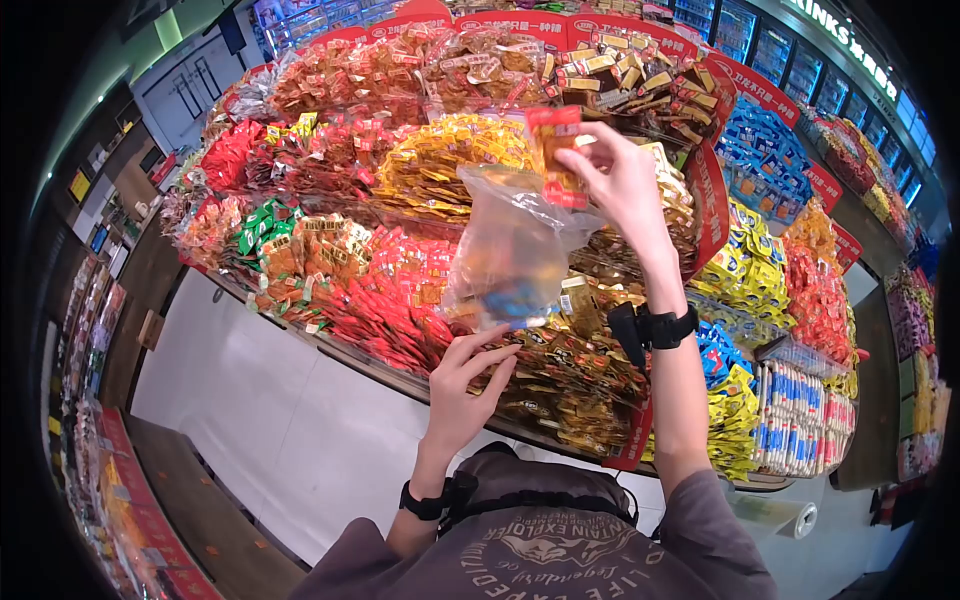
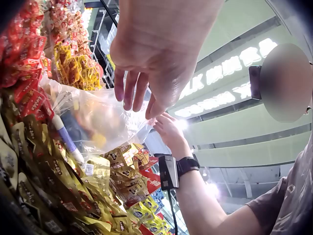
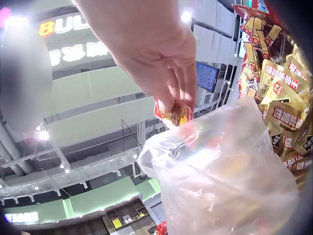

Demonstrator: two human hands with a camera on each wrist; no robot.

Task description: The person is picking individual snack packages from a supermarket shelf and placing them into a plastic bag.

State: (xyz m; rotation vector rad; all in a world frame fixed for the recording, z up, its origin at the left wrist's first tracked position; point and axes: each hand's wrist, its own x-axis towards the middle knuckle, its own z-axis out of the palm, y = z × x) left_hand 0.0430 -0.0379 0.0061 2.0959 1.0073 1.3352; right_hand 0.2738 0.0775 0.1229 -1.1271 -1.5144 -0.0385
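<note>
My right hand pinches a red snack packet between thumb and fingers, just above the mouth of a clear plastic bag. In the right wrist view the packet overlaps the bag's upper edge. The bag stands upright on the heaped snacks, with blue and yellow things showing blurred through its wall. Below the bag in the head view is my left hand, its fingers spread and loosely bent, gripping nothing. The left wrist view shows that hand with its fingertips close to the bag.
Gold-brown packets lie under and around the bag. Red packets fill the section to its left, yellow ones behind. A red sign panel rises right of my right hand. White rolls stand at the display's right end.
</note>
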